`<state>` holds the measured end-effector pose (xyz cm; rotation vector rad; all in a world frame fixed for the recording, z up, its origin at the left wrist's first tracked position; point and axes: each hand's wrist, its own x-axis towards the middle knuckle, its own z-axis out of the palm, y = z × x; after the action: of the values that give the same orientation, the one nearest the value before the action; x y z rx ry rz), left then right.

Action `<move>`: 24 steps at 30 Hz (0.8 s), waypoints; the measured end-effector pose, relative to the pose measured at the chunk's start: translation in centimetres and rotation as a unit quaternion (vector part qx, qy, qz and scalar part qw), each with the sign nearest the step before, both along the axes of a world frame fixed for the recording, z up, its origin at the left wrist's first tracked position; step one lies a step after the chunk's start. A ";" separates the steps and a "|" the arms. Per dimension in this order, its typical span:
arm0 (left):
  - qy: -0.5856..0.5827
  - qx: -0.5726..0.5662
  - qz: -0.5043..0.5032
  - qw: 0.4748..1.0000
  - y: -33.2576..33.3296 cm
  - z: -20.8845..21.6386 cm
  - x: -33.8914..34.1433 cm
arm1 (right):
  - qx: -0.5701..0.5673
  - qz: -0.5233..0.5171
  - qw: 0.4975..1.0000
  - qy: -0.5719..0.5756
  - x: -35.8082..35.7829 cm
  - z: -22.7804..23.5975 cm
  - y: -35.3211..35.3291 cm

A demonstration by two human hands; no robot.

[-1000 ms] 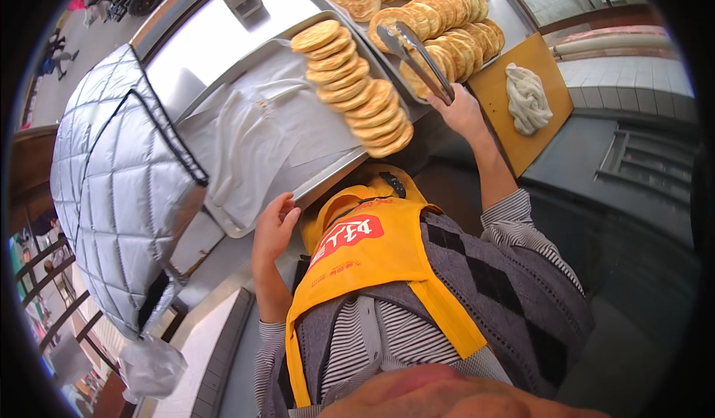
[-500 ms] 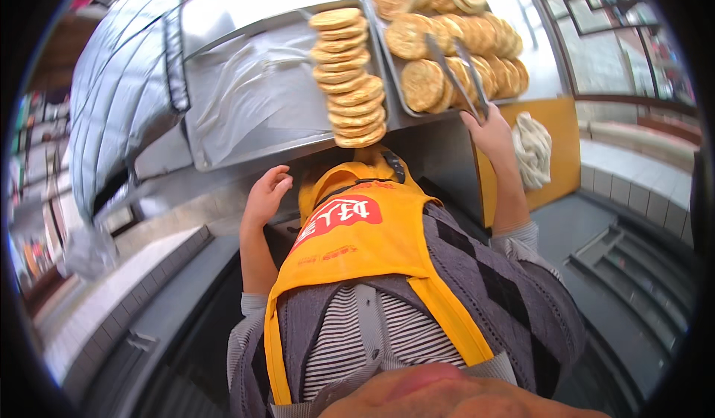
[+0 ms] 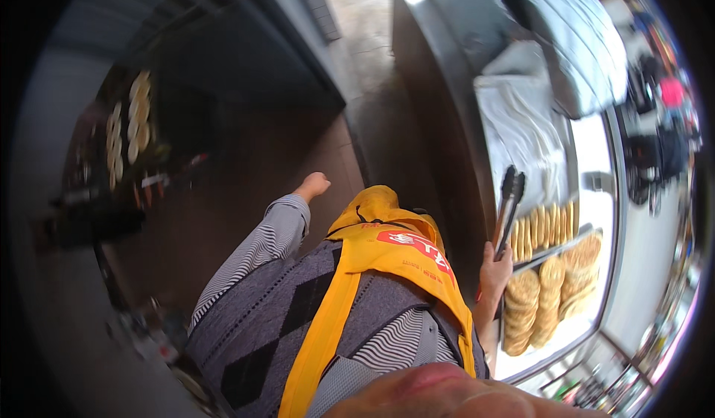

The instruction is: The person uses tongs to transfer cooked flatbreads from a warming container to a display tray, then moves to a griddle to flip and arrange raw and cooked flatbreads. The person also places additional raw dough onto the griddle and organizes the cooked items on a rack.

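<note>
Tongs with dark tips are held upright in the picture by the right hand of an apron-clad worker at a food counter, the fingers wrapped around the lower end and the thumb laid along it. The two arms of the tongs are set slightly apart, their tips seen against the white sheet of a metal tray at the worker's right; how high they are held above it cannot be told. Just beside the tongs, a row of golden flatbreads is lined up on edge at one end of that tray. More flatbreads are stacked in overlapping rows in a second tray, set next to the first and near the right hand.

The left hand is held out on the other side of the body, well apart from the trays, its fingers curled into a loose fist above a brown floor. A yellow apron is worn over a grey patterned vest and striped sleeves. The far end of the sheet-lined tray is overhung by a silvery quilted cover. At far left, pale rounds, blurred, are arranged in rows.
</note>
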<state>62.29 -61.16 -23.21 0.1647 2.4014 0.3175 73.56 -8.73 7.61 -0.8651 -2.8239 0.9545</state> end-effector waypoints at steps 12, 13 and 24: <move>0.034 0.200 0.694 0.690 -1.1 4.2 30.8 | 0.054 0.566 0.823 -0.001 -18.8 -4.3 -13.8; 0.032 0.240 0.679 0.693 0.4 3.7 34.7 | 0.076 0.592 0.802 0.010 -19.2 -4.8 -15.4; -0.137 0.262 0.715 0.633 0.2 1.3 47.8 | 0.021 0.636 0.770 -0.039 -17.6 -2.6 -34.7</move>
<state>110.14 -61.00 -21.90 -1.4965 1.5094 1.5803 55.97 -43.40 4.98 1.2866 -3.2288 0.7983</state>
